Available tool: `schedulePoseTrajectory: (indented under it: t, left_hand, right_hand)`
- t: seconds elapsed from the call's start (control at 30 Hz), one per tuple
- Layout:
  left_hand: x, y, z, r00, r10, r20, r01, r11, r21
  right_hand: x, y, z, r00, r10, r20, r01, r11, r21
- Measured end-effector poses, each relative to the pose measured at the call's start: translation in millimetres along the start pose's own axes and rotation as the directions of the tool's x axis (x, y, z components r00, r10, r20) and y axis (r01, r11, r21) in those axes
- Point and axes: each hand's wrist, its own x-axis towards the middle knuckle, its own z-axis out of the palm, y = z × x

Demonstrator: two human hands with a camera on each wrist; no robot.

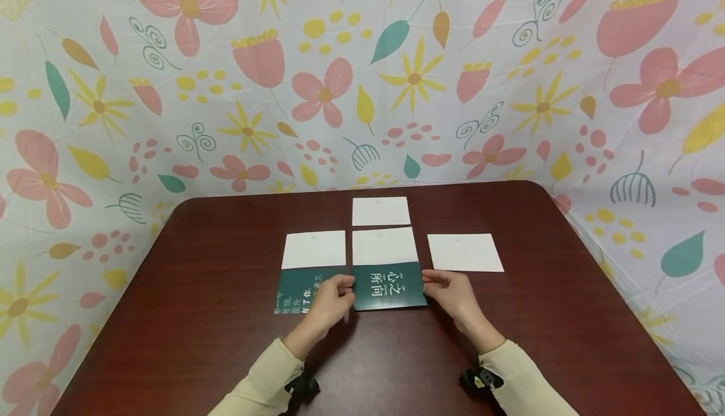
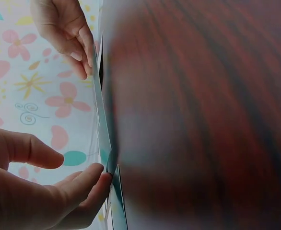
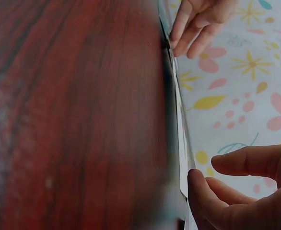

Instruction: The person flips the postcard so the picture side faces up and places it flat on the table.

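Observation:
A dark green card (image 1: 396, 299) with white Chinese characters lies near the middle of the table, below a white card (image 1: 385, 247). At its left edge, my left hand (image 1: 330, 299) touches it with its fingertips. My right hand (image 1: 453, 293) touches the opposite edge the same way. In the left wrist view, the thumb of the left hand (image 2: 49, 196) stands apart from the fingers. The right wrist view shows the right hand (image 3: 246, 191) likewise, its thumb off the card. Partly hidden behind my left hand is a second green card (image 1: 290, 281) with writing.
Above the second green card lies a white card (image 1: 314, 250). Another white card (image 1: 381, 212) is at the back middle, and one more white card (image 1: 466, 252) sits to the right. All are on a dark red-brown table (image 1: 226, 340). A floral cloth (image 1: 362, 89) hangs behind.

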Motion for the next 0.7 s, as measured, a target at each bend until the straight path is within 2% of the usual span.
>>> schedulePoseTrajectory:
  t: [0.37,0.7]
  left_hand:
    - [-0.3,-0.5,2.0,1.0,-0.025,0.005,0.025,0.999,0.021]
    - [-1.9,3.2,3.5,0.999,-0.032,0.023,0.031,0.999,0.03]
  right_hand:
    - [-4.3,0.0,2.8,1.0,-0.016,0.017,0.017,0.997,-0.075]
    - [-5.3,0.2,3.8,0.999,-0.019,0.028,0.022,0.995,-0.094]
